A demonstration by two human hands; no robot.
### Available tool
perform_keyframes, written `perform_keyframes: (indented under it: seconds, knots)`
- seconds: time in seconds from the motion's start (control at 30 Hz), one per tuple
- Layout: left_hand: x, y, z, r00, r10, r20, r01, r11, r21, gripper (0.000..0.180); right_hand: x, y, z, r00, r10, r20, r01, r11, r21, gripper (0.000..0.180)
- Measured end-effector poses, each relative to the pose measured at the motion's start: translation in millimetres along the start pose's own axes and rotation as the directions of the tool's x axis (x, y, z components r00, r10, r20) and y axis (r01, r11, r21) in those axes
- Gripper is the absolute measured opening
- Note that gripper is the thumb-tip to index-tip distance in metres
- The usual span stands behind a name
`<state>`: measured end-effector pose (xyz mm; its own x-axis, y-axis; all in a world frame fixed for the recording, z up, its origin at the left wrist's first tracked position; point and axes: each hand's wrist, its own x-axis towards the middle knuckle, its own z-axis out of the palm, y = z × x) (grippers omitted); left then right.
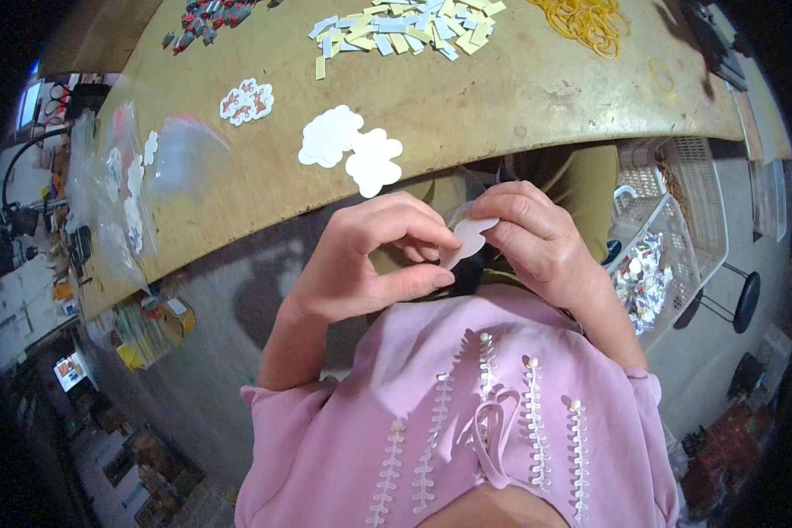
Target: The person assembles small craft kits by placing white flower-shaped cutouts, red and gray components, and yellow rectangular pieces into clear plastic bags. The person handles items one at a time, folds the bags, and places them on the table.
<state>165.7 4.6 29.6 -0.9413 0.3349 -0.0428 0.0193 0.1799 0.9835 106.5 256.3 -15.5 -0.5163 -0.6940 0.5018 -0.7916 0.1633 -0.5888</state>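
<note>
Mid-frame, left hand [354, 255] and right hand [541, 238] pinch a scalloped white card [472, 239] — likely light, bendable, best held by its edges.

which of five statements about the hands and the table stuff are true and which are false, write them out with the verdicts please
1. The right hand holds a pale scalloped piece. True.
2. The left hand lies flat on the table. False: it is raised off it, fingers bent, at the edge of that piece.
3. The pile of small tabs mixes pale yellow and pale blue. True.
4. The rubber bands are bright red. False: they are yellow.
5. The white lattice basket is on the person's left. False: it is on the right.
</note>
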Motion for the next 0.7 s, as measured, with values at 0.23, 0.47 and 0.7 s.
perform_keyframes:
  seconds: [0.23, 0.47, 0.7]
  knots:
    - [0, -13, 0, 1.000, 0.007, 0.008, -0.007, 1.000, -0.008, 0.014, -5, 6, 1, 1.000, 0.029, 0.002, -0.029, 0.999, 0.031, 0.022]
    - [-6, -10, 14, 0.954, -0.206, -0.218, 0.218, 0.975, 0.032, 0.017, -8, 4, 5, 0.997, 0.073, 0.022, -0.075, 0.993, 0.096, 0.023]
    - [-7, -10, 18, 0.908, 0.347, -0.235, -0.173, 0.821, 0.544, 0.024, -5, -4, 8, 0.997, 0.067, 0.042, -0.065, 0.997, -0.043, 0.019]
